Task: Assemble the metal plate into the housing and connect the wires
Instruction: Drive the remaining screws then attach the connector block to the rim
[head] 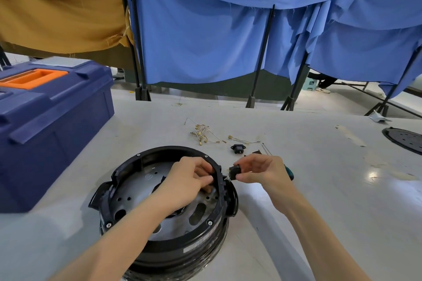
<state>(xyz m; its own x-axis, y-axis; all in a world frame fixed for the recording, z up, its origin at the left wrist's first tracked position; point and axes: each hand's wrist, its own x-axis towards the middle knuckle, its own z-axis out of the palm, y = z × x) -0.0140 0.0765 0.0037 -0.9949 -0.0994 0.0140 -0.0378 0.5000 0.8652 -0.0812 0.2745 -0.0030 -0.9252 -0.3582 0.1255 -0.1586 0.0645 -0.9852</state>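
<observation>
A round black housing [127, 166] lies bottom-up on the table, with the perforated metal plate [137, 186] seated inside it. My left hand [189, 180] reaches into the housing at its right rim, fingers pinched on something hidden, likely a wire end. My right hand [262, 172] holds a small black switch block [235, 171] just outside the rim, its metal terminals pointing toward the housing. A bundle of white wires with brass terminals [203, 133] lies beyond on the table.
A black power socket [237, 149] and a small dark part lie behind my right hand. A green-handled screwdriver [288, 172] sits under that hand. A blue toolbox [50, 116] stands at left. A black round lid [404, 140] lies far right. Blue curtains hang behind.
</observation>
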